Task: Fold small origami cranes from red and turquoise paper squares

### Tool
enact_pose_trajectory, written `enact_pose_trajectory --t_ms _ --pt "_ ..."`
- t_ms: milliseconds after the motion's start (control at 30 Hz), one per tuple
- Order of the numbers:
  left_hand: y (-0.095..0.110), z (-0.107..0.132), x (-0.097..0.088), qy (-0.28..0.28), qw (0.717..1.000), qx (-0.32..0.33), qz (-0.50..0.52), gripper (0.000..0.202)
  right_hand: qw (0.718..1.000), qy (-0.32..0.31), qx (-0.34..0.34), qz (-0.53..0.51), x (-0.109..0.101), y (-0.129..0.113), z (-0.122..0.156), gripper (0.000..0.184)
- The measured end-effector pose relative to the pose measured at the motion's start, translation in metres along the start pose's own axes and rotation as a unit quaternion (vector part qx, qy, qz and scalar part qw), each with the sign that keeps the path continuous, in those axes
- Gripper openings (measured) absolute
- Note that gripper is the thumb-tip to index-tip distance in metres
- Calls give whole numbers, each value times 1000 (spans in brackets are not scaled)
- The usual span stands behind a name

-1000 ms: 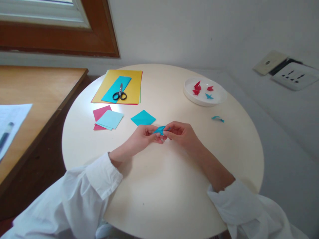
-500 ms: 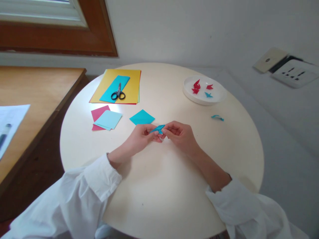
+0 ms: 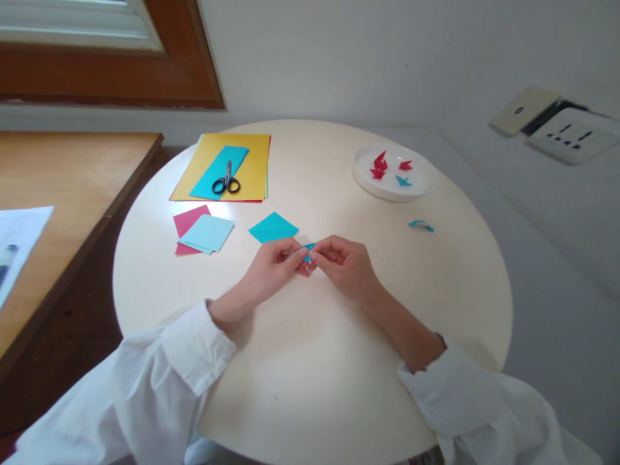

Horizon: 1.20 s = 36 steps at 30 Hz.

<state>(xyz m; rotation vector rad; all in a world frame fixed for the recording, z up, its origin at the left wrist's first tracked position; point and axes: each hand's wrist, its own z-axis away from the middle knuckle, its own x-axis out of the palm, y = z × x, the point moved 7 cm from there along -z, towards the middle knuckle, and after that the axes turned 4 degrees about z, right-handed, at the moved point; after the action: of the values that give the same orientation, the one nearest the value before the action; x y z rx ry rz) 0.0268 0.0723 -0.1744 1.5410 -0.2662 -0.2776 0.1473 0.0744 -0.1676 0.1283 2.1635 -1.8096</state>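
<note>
Between my fingertips is a small piece of folded blue paper (image 3: 308, 247), mostly covered by the thumbs. My left hand (image 3: 275, 266) pinches its left side, and my right hand (image 3: 346, 265) pinches its right side, with the two thumbs almost meeting. Just behind my left hand a flat blue paper square (image 3: 274, 227) with a crease lies on the round white table (image 3: 310, 361). Light blue paper squares (image 3: 209, 232) overlap dark pink ones (image 3: 191, 218) farther left.
Black-handled scissors (image 3: 227, 181) rest on a blue paper strip (image 3: 206, 184) atop yellow sheets (image 3: 256, 165). A white dish (image 3: 368, 188) holds several red folded pieces (image 3: 380, 161) and a blue one (image 3: 403, 181). A curled blue scrap (image 3: 421, 225) lies before the dish. A wooden desk (image 3: 72, 168) stands left.
My thumbs have drawn closer together over the folded paper, so less of it shows. The whole view has shifted slightly; the other things stay in place.
</note>
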Motion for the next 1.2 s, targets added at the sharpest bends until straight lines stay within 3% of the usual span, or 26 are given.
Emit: enact_pose_trajectory --t_ms 433,833,1000,1200 --pt "10 2 -1 57 968 84 -227 22 1000 20 -2 -13 2 2 -1 18" --pt "10 2 -10 146 969 46 -194 24 981 68 50 -176 6 7 -5 42" --pt "8 2 -10 160 968 48 -190 25 981 39 69 -177 16 7 -5 33" --pt "12 5 -7 159 958 70 -227 22 980 59 62 -181 16 5 -4 25"
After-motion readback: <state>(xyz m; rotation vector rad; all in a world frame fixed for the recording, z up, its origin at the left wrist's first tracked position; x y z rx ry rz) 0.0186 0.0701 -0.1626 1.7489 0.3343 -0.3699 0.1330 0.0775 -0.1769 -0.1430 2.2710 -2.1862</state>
